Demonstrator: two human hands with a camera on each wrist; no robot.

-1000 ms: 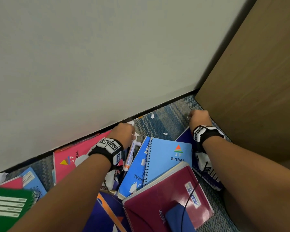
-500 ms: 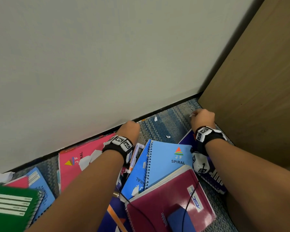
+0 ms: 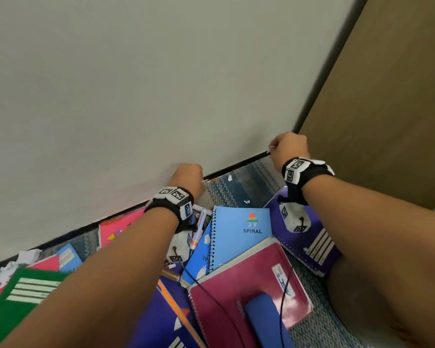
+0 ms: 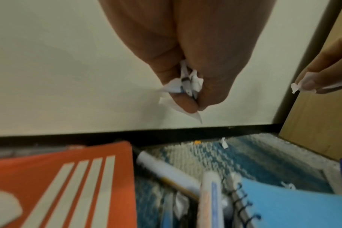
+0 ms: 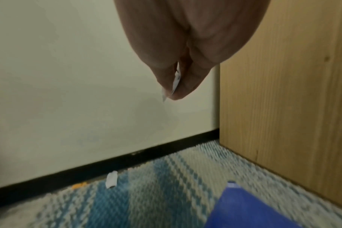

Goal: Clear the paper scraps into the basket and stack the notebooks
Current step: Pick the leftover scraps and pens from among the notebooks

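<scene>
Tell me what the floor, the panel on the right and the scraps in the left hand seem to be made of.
Floor: looks like woven carpet, matte, with blue and pale ribbed stripes. Panel: wood or wood-look laminate, smooth, with tan grain lines; which one is unclear. Scraps: thin white paper, crumpled with torn edges, pinched by the left hand.

Green lined-label notebook (image 3: 23, 292) cut by left frame edge and partly under forearm; maroon spiral notebook (image 3: 249, 285) cut at bottom edge; print on crumpled white scraps (image 4: 182, 83) illegible.
</scene>
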